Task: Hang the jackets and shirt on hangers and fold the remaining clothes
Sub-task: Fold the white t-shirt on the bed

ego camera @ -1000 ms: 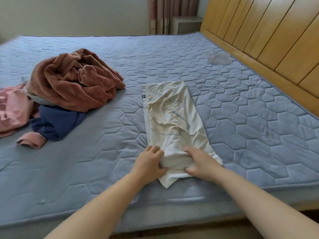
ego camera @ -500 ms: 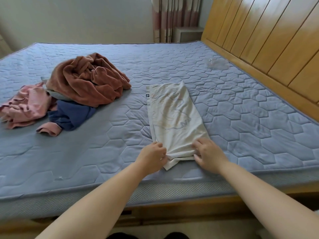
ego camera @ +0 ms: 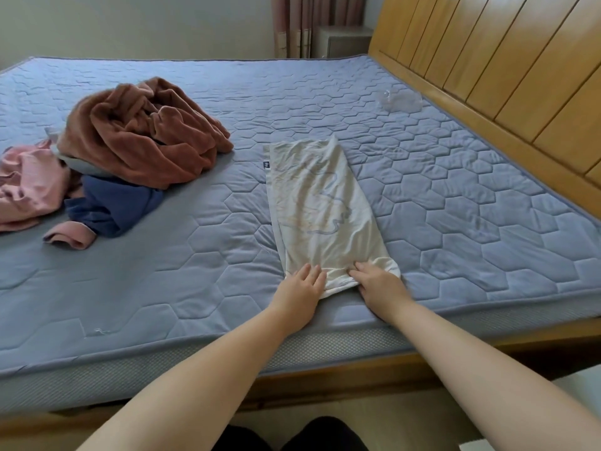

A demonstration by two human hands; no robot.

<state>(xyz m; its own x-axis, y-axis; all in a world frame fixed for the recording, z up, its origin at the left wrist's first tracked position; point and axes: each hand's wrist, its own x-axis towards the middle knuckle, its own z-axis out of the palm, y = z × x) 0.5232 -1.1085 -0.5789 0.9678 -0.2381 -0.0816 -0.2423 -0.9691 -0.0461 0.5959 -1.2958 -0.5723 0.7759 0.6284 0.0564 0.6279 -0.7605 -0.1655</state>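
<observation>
A cream shirt with a faint printed drawing lies folded into a long narrow strip on the blue quilted mattress, its near end close to the bed's front edge. My left hand rests flat on the strip's near left corner, fingers straight. My right hand presses its fingertips on the near right corner. A heap of loose clothes sits at the left: a brown fleecy garment on top, a navy one with a pink cuff under it, and a pink one at the far left.
A wooden headboard runs along the right side of the bed. A crumpled clear plastic thing lies on the mattress by it. A small cabinet and a curtain stand beyond the far corner.
Both hands stopped pinching the shirt's near end and now lie flat on it. The strip looks smoother. The view has pulled back from the bed.
</observation>
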